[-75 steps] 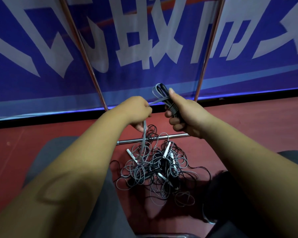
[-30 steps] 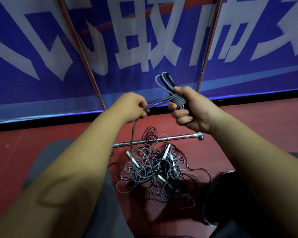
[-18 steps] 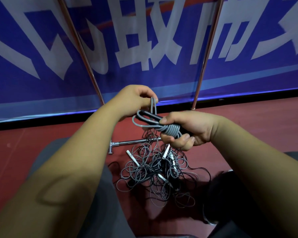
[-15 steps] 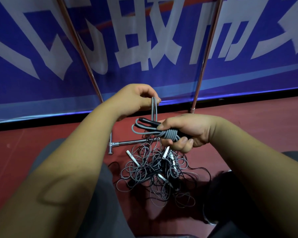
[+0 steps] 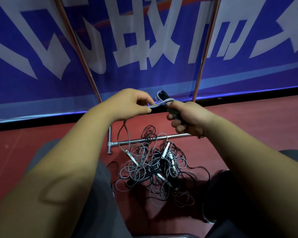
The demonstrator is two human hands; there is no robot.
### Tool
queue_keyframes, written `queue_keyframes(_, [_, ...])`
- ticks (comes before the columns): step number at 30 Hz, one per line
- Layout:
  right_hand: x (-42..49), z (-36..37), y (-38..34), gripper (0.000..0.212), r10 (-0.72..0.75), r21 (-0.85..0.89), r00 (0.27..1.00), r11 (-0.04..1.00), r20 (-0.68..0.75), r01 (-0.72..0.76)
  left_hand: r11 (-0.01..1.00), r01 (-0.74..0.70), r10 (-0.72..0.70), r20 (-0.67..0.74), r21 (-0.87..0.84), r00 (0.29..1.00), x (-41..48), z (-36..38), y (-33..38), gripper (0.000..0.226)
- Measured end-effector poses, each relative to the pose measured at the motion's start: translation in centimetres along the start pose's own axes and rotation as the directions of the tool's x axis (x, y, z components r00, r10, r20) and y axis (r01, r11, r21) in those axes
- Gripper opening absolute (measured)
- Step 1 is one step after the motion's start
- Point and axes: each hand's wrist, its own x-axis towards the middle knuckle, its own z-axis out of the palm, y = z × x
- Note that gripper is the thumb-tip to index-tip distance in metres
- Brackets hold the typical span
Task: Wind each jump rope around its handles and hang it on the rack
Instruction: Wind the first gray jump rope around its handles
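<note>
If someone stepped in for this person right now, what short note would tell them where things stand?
Right hand grips the black handles, rope looped round them.
Left hand pinches the grey rope, stretched toward the handles.
The rope's loose end hangs down to the tangled pile on the floor, in front of the rack.
Done: winding started. Left: finish winding, hang it, then do the pile's ropes.

The only writing you have is on the blue banner (image 5: 162, 79) beyond your left hand (image 5: 132, 102) and right hand (image 5: 186, 117): a row of huge white Chinese characters, cut off at the top. The character (image 5: 162, 43) straight above your hands looks like 取. Its neighbours are too cropped to read.
</note>
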Motion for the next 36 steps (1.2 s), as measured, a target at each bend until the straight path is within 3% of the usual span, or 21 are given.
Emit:
queue_keyframes(3, [-0.3, 0.3, -0.4, 0.019, -0.050, 0.050, 0.997, 0.998, 0.053, 0.048, 0.994, 0.107, -0.106, 0.059, -0.031, 0.993, 0.5, 0.9, -0.4, 0.009])
queue_keyframes(8, [-0.7, 1.2, -0.3, 0.053, -0.043, 0.056, 0.994, 0.998, 0.097, 0.037, 0.960, 0.279, -0.276, 0.077, -0.026, 0.958, 1.1, 2.4, -0.3, 0.014])
queue_keyframes(11, [-0.6, 1.1, -0.2, 0.052, -0.029, 0.113, 0.997, 0.993, 0.067, 0.021, 0.931, 0.332, -0.327, 0.059, -0.153, 0.943, 1.2, 2.8, 0.2, 0.024])
queue_keyframes(15, [-0.5, 0.6, -0.5, 0.042, -0.031, 0.150, 0.999, 0.988, 0.005, 0.030, 0.823, 0.258, -0.232, 0.116, -0.506, 0.966, 1.1, 2.5, 0.5, 0.028])
queue_keyframes(18, [-0.3, 0.3, -0.7, 0.035, -0.037, 0.162, 0.999, 0.986, -0.037, 0.042, 0.780, 0.166, -0.095, 0.148, -0.603, 0.984, 0.9, 1.6, 0.8, 0.022])
queue_keyframes(22, [0.0, -0.1, -0.8, 0.029, -0.046, 0.203, 0.998, 0.978, -0.051, 0.056, 0.757, 0.130, -0.040, 0.153, -0.641, 0.987, 0.7, 1.0, 1.0, 0.024])
queue_keyframes(25, [-0.3, -0.2, -1.2, 0.033, -0.048, 0.262, 0.999, 0.964, -0.003, 0.047, 0.814, 0.097, -0.039, 0.112, -0.572, 0.993, 0.6, 0.8, 0.8, 0.026])
queue_keyframes(29, [-0.6, 0.2, -1.4, 0.044, -0.065, 0.290, 0.997, 0.956, 0.048, 0.048, 0.966, 0.055, -0.025, 0.121, -0.253, 0.992, 0.6, 0.5, -0.3, 0.020])
queue_keyframes(36, [-0.8, 0.9, -1.0, 0.027, -0.031, 0.222, 0.993, 0.975, 0.113, 0.006, 0.991, 0.127, -0.130, 0.080, 0.046, 0.988, 1.6, 1.6, -0.8, 0.010])
